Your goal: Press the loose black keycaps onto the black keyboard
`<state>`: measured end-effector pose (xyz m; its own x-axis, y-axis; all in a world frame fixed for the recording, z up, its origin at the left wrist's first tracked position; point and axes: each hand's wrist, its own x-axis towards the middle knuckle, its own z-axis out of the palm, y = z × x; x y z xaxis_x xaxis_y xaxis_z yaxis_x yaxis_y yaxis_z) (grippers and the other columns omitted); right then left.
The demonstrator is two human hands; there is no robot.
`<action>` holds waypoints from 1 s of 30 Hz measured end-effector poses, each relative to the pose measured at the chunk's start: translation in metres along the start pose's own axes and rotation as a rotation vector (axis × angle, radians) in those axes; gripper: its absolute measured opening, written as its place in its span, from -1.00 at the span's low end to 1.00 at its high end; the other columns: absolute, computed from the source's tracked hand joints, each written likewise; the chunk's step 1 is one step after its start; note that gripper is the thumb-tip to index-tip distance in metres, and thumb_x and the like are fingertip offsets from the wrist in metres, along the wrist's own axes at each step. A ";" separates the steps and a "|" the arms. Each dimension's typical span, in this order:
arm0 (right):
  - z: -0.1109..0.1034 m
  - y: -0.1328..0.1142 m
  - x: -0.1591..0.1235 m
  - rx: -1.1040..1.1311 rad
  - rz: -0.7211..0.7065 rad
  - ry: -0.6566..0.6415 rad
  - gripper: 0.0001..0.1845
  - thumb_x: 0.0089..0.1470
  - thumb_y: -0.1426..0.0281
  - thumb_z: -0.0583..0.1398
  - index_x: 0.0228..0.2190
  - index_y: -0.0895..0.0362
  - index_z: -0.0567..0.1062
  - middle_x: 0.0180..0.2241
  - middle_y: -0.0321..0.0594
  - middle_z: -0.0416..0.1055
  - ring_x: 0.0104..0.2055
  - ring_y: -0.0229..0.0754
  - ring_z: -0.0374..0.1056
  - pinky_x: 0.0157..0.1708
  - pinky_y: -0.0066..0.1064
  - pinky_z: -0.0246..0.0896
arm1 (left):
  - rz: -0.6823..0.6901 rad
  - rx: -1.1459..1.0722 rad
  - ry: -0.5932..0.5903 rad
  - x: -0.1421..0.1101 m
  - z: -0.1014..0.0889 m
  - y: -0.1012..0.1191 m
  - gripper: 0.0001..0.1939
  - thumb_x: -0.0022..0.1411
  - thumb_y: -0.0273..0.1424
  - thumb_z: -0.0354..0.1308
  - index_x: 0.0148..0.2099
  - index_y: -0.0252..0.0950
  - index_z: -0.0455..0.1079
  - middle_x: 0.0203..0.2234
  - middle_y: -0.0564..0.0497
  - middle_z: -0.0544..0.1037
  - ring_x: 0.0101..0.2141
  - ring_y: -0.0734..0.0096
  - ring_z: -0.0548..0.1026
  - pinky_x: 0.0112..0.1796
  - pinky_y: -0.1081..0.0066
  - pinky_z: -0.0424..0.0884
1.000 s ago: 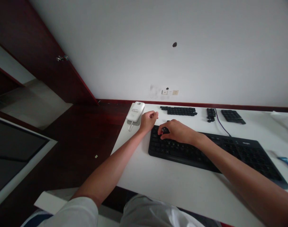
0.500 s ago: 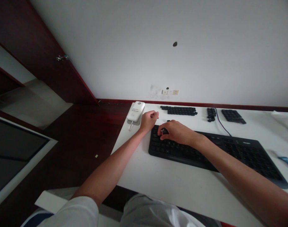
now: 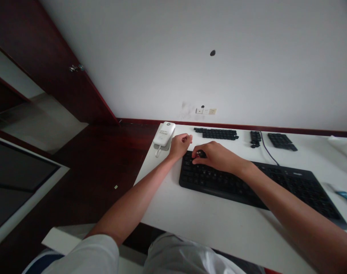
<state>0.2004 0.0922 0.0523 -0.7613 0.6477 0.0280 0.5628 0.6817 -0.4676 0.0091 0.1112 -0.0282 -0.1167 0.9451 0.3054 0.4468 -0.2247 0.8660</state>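
The black keyboard lies beneath the right hand, its half-curled grip's hold unclear, long axis running rightward from there, while the left hand, curled closed, sits just beside its far-left corner.

Item in R hand too small to ID.

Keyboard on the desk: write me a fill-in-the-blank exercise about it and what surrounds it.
The right hand is over the keyboard's ____ end.
The loose keycaps beyond it are ____.
The strapped device near the left hand is ____.
The tool at the view's right edge is ____.

Missing words: left; black; white; blue.
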 end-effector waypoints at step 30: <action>0.042 -0.036 0.019 1.312 -0.006 0.501 -0.38 0.12 0.32 0.33 -0.75 0.07 0.09 -0.73 -0.48 -0.15 -0.68 -0.39 -0.21 -0.62 -0.35 -0.27 | -0.082 -0.028 -0.007 -0.007 -0.005 0.011 -0.58 0.35 -0.13 0.03 -0.44 -0.29 0.43 -0.64 0.11 0.30 -0.50 0.49 0.24 -0.39 0.37 0.09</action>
<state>0.1516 0.0655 0.0324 -0.4120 0.8866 0.2103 -0.3582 0.0547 -0.9320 0.0103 0.1010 -0.0191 -0.1456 0.9621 0.2307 0.4108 -0.1533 0.8987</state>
